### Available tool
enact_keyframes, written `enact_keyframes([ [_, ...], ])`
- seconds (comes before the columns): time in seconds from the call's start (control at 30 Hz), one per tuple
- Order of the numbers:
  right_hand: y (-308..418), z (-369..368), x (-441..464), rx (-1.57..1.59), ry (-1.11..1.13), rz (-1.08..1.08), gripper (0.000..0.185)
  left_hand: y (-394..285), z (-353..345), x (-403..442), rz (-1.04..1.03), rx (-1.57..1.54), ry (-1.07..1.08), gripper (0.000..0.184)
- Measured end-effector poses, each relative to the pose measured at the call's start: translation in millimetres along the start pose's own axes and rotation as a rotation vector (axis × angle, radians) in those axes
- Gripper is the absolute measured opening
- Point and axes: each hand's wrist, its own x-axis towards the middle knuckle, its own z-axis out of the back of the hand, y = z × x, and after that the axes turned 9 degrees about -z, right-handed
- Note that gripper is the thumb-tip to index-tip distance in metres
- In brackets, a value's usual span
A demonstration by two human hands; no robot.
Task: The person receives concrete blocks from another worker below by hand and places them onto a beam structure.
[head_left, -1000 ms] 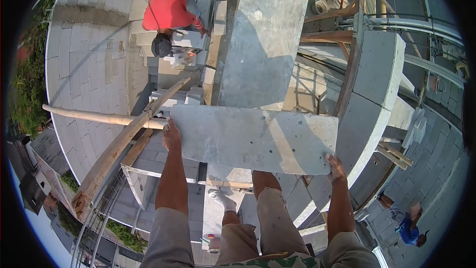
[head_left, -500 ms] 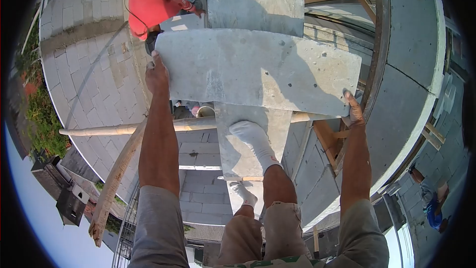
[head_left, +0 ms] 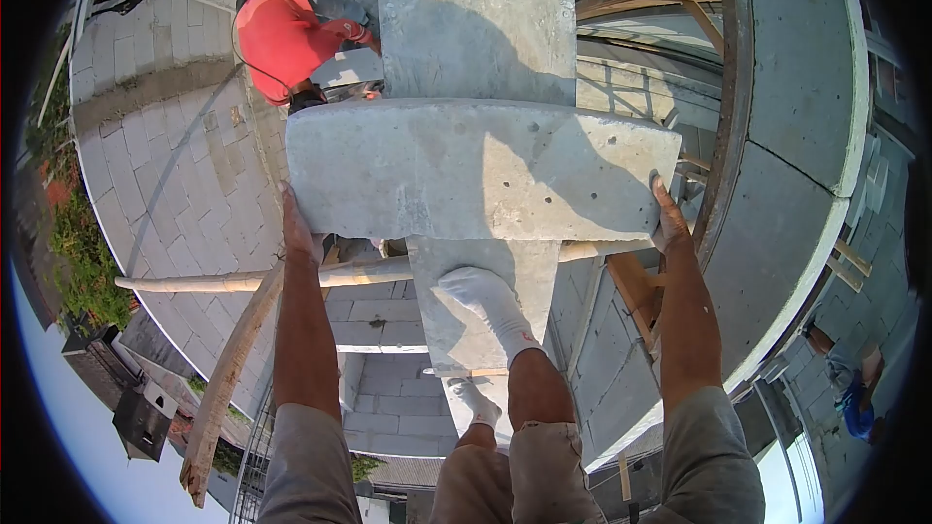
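A long grey concrete panel (head_left: 437, 170) with small holes spans the space between my two hands. My left hand (head_left: 299, 225) grips its left end, near the lower corner. At the right end, my right hand (head_left: 669, 213) holds the edge with the thumb on top. Both hands' undersides are hidden by the panel. Under and beyond it lies a wide concrete slab (head_left: 476, 19), partly in shadow. My white-socked feet stand on a narrower slab walkway (head_left: 485, 262) below the panel.
A person in a red top (head_left: 291, 39) crouches at upper left. A bamboo pole (head_left: 233, 281) crosses below the panel, by a rough wooden beam (head_left: 228, 378). Block walls (head_left: 796, 97) rise on the right. Another person (head_left: 854, 393) is at lower right.
The panel, held in both hands throughout, has moved forward over the wide slab and tilted slightly. My feet have stepped forward on the walkway. The person in red now appears further left.
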Motion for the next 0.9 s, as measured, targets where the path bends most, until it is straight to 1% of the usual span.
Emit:
enact_keyframes([
  [0.03, 3.6, -5.6, -2.7, -0.008, -0.022, 0.013, 0.088, 0.0, 1.8, 1.9, 0.015, -0.057, 0.051, 0.073],
  [0.13, 13.9, -25.3, -10.5, -0.073, -0.144, 0.091, 0.095, -1.0, -2.8, 0.1, -0.09, 0.004, 0.074, 0.071],
  [0.23, 41.4, -26.5, -6.4, -0.129, -0.198, 0.005, 0.102, -0.6, -3.1, 12.2, -0.091, -0.062, 0.08, 0.072],
  [0.3, 65.0, -20.7, 11.5, -0.299, -0.241, 0.106, 0.11, -13.1, -25.3, 14.9, -0.129, -0.052, 0.068, 0.071],
  [0.4, 113.3, -41.1, 23.5, -0.364, -0.292, 0.121, 0.115, -42.5, -58.1, 25.3, -0.164, -0.022, 0.068, 0.07],
  [0.43, 126.0, -45.4, 29.8, -0.367, -0.319, 0.131, 0.116, -46.7, -63.1, 38.3, -0.218, 0.008, 0.083, 0.071],
  [0.47, 137.3, -44.8, 36.2, -0.373, -0.28, 0.131, 0.115, -50.0, -66.2, 50.0, -0.268, 0.036, 0.094, 0.073],
  [0.53, 154.0, -36.7, 48.0, -0.39, -0.194, 0.127, 0.114, -65.5, -72.5, 59.1, -0.241, 0.088, 0.137, 0.077],
  [0.57, 147.1, -32.3, 46.7, -0.373, -0.21, 0.119, 0.112, -67.5, -69.1, 55.7, -0.215, 0.12, 0.155, 0.08],
  [0.63, 146.3, -37.0, 51.9, -0.333, -0.218, 0.16, 0.109, -62.0, -64.1, 56.7, -0.148, 0.136, 0.159, 0.077],
  [0.67, 142.4, -31.6, 57.0, -0.344, -0.251, 0.204, 0.099, -56.8, -56.5, 55.5, -0.107, 0.146, 0.157, 0.076],
  [0.77, 140.3, -64.2, 33.1, -0.489, -0.418, 0.232, 0.099, -45.7, -46.5, 65.1, -0.115, 0.183, 0.155, 0.079],
  [0.8, 144.0, -53.3, 42.1, -0.472, -0.36, 0.234, 0.1, -48.2, -48.1, 61.2, -0.139, 0.2, 0.155, 0.081],
  [0.9, 154.1, -29.4, 60.4, -0.512, -0.33, 0.17, 0.103, -50.5, -47.5, 65.9, -0.204, 0.236, 0.169, 0.082],
])
